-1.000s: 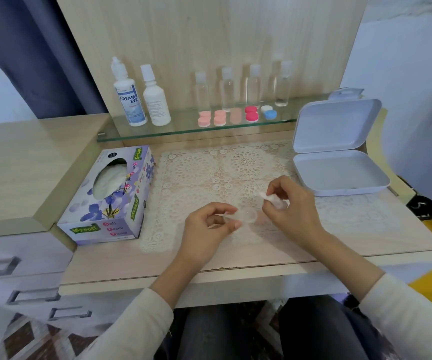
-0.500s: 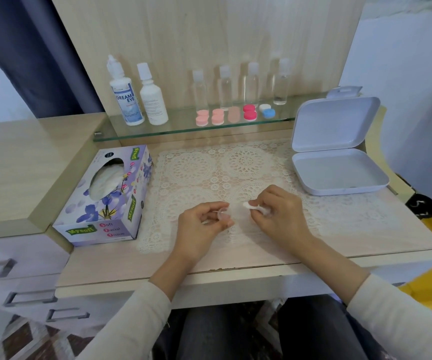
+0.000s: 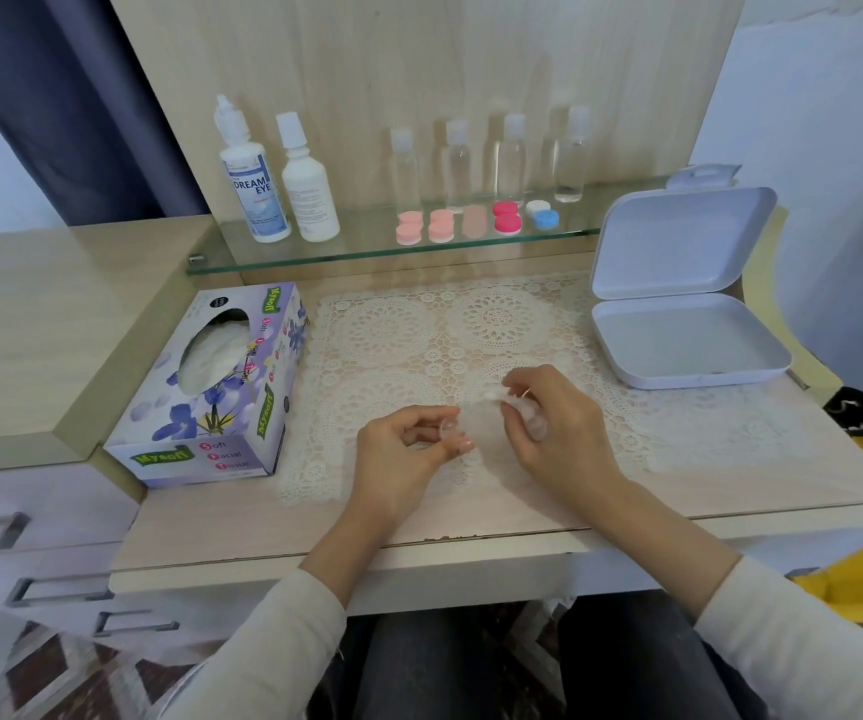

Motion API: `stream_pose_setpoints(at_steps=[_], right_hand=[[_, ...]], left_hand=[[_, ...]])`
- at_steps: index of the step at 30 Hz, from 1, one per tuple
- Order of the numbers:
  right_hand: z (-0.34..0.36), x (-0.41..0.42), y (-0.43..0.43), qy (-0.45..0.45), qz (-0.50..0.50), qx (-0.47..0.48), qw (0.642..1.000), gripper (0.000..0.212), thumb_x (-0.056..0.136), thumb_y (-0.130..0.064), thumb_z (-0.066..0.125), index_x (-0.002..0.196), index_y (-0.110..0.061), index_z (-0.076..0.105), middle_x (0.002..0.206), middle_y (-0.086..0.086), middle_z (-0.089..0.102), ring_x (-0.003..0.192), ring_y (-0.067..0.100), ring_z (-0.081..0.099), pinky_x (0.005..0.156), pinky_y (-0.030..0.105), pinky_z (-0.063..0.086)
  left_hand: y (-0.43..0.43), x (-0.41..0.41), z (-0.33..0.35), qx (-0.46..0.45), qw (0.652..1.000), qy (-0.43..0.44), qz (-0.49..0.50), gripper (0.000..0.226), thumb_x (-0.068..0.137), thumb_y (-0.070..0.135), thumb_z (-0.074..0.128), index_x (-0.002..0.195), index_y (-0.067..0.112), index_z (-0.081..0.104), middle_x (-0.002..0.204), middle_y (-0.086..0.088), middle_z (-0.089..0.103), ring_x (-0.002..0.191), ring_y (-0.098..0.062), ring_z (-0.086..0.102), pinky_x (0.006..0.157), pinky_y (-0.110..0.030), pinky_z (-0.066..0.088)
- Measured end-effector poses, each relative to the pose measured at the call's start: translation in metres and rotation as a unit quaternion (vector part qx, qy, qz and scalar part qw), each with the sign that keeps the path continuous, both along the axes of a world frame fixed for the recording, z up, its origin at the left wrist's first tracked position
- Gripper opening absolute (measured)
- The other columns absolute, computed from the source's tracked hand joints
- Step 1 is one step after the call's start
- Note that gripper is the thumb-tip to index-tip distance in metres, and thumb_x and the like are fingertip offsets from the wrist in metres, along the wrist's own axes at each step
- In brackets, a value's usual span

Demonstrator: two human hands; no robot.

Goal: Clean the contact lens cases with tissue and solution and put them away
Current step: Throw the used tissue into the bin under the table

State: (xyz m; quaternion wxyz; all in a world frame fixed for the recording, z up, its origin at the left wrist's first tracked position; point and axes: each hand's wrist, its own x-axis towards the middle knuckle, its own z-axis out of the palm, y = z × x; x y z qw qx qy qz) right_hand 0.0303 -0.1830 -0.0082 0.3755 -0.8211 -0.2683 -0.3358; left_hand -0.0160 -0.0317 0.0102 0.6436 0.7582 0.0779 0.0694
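Case: clear cup [image 3: 446,432], lower centre of frame, pinched in your left hand [image 3: 408,449], likely steadied for wiping.
Tissue: twisted wad [image 3: 492,396] pinched by your right hand [image 3: 559,423], tip aimed at it.

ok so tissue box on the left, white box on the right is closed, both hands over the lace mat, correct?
No: the white box is open, lid up, as the head view shows. The tissue box is on the left, and the left hand and right hand are over the lace mat.
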Motion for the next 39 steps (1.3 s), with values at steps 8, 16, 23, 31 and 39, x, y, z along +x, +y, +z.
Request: stream_pose_setpoints(at_steps=[8, 16, 23, 31, 39], right_hand=[[-0.013, -0.003, 0.001, 0.003, 0.05, -0.009, 0.999, 0.027, 0.079, -0.026, 0.064, 0.076, 0.0, 0.069, 0.086, 0.014, 0.061, 0.074, 0.013, 0.057, 0.066, 0.016, 0.045], [-0.014, -0.002, -0.004, 0.055, 0.055, -0.059, 0.995, 0.016, 0.067, -0.008, 0.081, 0.079, -0.015, 0.073, 0.083, 0.002, 0.058, 0.061, 0.01, 0.048, 0.05, 0.021, 0.039], [-0.01, -0.002, -0.004, 0.089, 0.077, -0.038, 0.992, 0.016, 0.066, -0.002, 0.078, 0.074, -0.01, 0.067, 0.08, 0.001, 0.057, 0.06, 0.009, 0.049, 0.054, 0.014, 0.036], [-0.002, -0.012, -0.005, 0.038, 0.039, 0.042, 0.998, 0.022, 0.075, -0.011, 0.049, 0.083, 0.001, 0.066, 0.078, 0.007, 0.067, 0.076, 0.008, 0.056, 0.072, 0.003, 0.039], [-0.011, -0.008, -0.004, 0.011, 0.053, -0.054, 0.997, 0.019, 0.068, -0.016, 0.077, 0.085, -0.011, 0.072, 0.086, 0.003, 0.061, 0.073, 0.014, 0.054, 0.059, 0.025, 0.046]], left_hand=[[0.002, 0.0, -0.002, -0.005, 1.0, -0.002, 0.002, 0.029, 0.066, -0.001, 0.077, 0.088, 0.016, 0.07, 0.077, 0.005, 0.068, 0.064, 0.001, 0.061, 0.068, -0.015, 0.052], [0.004, 0.0, -0.002, -0.014, 1.0, -0.007, -0.003, 0.029, 0.069, -0.005, 0.074, 0.085, 0.019, 0.068, 0.077, 0.004, 0.066, 0.061, 0.003, 0.059, 0.062, -0.009, 0.048], [0.004, 0.001, -0.004, -0.007, 1.0, -0.013, -0.002, 0.03, 0.068, -0.005, 0.075, 0.086, 0.018, 0.069, 0.076, 0.008, 0.066, 0.061, 0.004, 0.059, 0.063, -0.01, 0.048], [0.004, 0.0, -0.005, -0.016, 1.0, -0.018, -0.003, 0.031, 0.067, -0.004, 0.075, 0.085, 0.02, 0.068, 0.079, 0.003, 0.067, 0.065, 0.001, 0.06, 0.065, -0.013, 0.05], [0.004, 0.0, -0.003, -0.02, 1.0, -0.018, -0.008, 0.029, 0.068, -0.004, 0.075, 0.085, 0.019, 0.068, 0.078, 0.002, 0.067, 0.064, 0.002, 0.061, 0.063, -0.01, 0.048]])
